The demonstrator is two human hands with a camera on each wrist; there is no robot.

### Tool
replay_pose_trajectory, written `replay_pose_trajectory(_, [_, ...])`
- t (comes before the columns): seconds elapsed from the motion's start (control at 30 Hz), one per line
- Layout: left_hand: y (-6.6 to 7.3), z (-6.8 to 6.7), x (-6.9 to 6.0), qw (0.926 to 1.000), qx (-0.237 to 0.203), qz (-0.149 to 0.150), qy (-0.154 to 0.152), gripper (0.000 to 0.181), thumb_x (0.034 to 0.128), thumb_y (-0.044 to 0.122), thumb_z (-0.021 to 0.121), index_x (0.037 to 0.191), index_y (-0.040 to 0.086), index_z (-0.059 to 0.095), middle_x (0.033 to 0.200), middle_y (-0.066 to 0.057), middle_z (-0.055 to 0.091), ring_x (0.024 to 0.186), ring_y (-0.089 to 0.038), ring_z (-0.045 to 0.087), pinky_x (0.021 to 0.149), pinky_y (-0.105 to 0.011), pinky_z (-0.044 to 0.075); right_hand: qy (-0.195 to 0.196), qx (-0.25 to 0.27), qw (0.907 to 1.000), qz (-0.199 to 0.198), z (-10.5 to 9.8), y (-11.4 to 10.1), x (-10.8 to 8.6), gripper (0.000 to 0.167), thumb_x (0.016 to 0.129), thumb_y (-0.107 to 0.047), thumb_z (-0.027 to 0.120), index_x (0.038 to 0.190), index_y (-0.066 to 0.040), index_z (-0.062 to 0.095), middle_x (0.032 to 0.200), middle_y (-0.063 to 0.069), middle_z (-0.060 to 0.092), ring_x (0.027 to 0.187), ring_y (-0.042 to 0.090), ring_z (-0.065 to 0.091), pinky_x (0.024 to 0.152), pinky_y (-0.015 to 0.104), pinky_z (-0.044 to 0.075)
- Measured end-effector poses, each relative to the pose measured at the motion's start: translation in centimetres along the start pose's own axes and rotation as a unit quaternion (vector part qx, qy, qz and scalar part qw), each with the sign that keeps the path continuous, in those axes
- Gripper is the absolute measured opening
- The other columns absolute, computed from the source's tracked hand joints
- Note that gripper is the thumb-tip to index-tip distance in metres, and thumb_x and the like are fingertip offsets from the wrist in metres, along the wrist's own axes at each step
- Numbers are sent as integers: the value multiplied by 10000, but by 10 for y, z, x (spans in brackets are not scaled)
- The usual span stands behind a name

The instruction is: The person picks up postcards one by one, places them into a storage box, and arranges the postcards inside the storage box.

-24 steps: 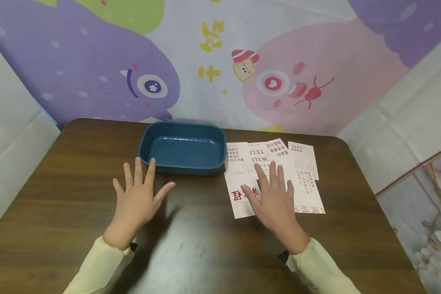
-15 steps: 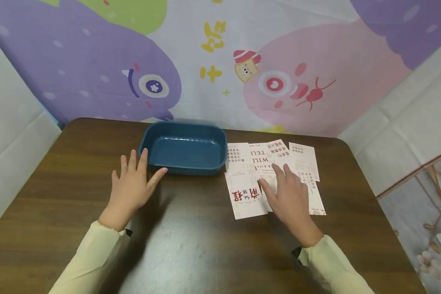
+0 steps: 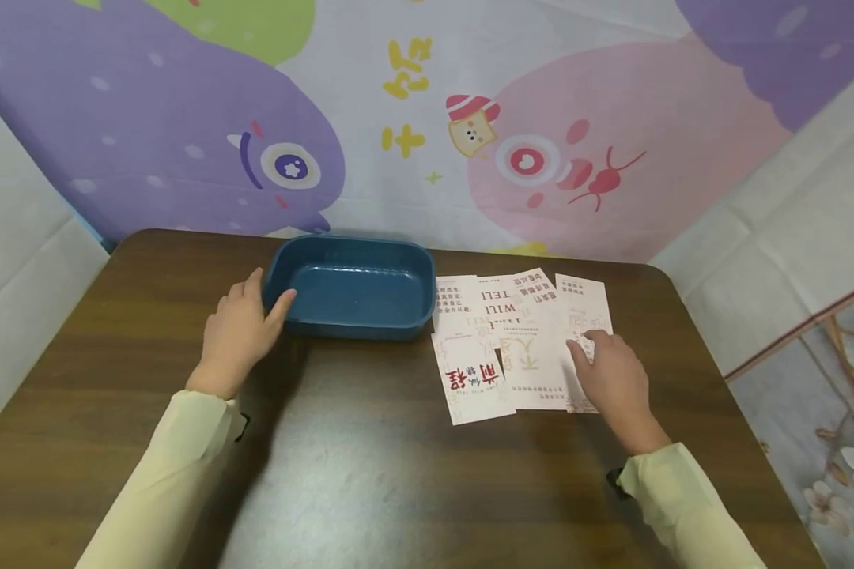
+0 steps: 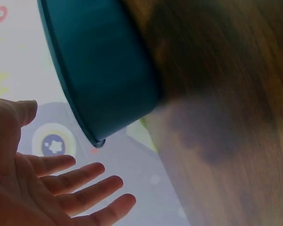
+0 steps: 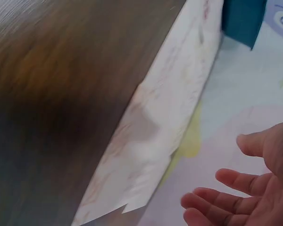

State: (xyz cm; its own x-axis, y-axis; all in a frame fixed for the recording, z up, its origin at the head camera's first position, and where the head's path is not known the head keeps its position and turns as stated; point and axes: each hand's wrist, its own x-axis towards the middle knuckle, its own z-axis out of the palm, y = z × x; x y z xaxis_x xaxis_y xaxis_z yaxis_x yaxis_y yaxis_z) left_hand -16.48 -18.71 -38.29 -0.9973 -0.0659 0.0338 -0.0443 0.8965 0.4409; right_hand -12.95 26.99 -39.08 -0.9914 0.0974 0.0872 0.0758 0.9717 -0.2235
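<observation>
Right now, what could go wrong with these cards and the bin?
1. The printed cards overlap, so the right hand lifting one might drag its neighbours.
2. They lie flat on the table, so getting under an edge may be fiddly.
3. The blue bin sits right beside them; a nudge from the left hand could shove it into them.

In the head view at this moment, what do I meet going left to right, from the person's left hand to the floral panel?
Left hand → blue tub → card with red and blue characters → right hand → floral panel.
</observation>
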Motion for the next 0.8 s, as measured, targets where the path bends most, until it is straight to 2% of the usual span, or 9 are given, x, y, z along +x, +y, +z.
replay_pose_trajectory(0.23, [-4, 3, 7, 9999, 34, -5, -102, 685, 987, 461, 283, 1459, -30, 213, 1314, -359, 411, 1129, -533, 446, 853, -633, 401, -985, -25, 9940, 471, 4, 22, 10, 584, 951, -386, 434, 1282, 94, 451, 1233, 339, 492, 1111, 480, 491, 858, 566, 427])
replay_pose_trajectory(0.37, [-4, 5, 10, 9999, 89, 86, 53, 587, 1005, 375, 281, 1459, 4, 253, 1271, -345, 462, 1071, -523, 494, 809, -619, 423, -1375, 236, 9874, 746, 5, 33, 15, 628, 950, -419, 414, 1272, 120, 433, 1222, 350, 473, 1102, 483, 480, 884, 562, 409])
replay_pose_trajectory(0.47, [-4, 7, 12, 9997, 107, 122, 162, 541, 1007, 322, 297, 1430, -15, 314, 1265, -335, 475, 1078, -516, 496, 827, -614, 418, -1560, 344, 9828, 926, 3, 39, 17, 635, 947, -423, 416, 1237, 142, 436, 1160, 338, 485, 994, 436, 511, 815, 524, 434])
replay_pose_trajectory(0.57, [-4, 8, 13, 9998, 80, 110, 166, 513, 1003, 292, 317, 1387, -43, 373, 1277, -326, 473, 1110, -507, 485, 868, -610, 407, -1743, 258, 9793, 993, 3, 46, 18, 660, 947, -428, 406, 1242, 162, 436, 1163, 358, 477, 992, 433, 509, 799, 514, 441])
replay_pose_trajectory(0.63, [-5, 8, 13, 9998, 66, 74, 144, 496, 999, 277, 332, 1363, -52, 400, 1276, -322, 475, 1115, -503, 485, 883, -608, 402, -1899, 199, 9763, 1024, 4, 49, 18, 681, 943, -449, 400, 1212, 174, 460, 1118, 361, 498, 928, 415, 522, 733, 480, 455])
replay_pose_trajectory(0.73, [-5, 9, 14, 9999, 48, 14, 118, 479, 992, 255, 351, 1351, -56, 409, 1272, -320, 479, 1111, -499, 492, 886, -605, 404, -2091, 118, 9709, 1159, 6, 54, 18, 675, 931, -495, 391, 1083, 146, 539, 974, 320, 525, 806, 375, 523, 618, 421, 448])
replay_pose_trajectory(0.8, [-5, 9, 14, 9999, 48, -19, 109, 471, 985, 237, 362, 1352, -56, 406, 1268, -321, 483, 1102, -497, 499, 877, -605, 409, -2166, 92, 9679, 1269, 7, 56, 18, 653, 918, -524, 399, 947, 106, 564, 873, 252, 503, 715, 300, 473, 539, 356, 392])
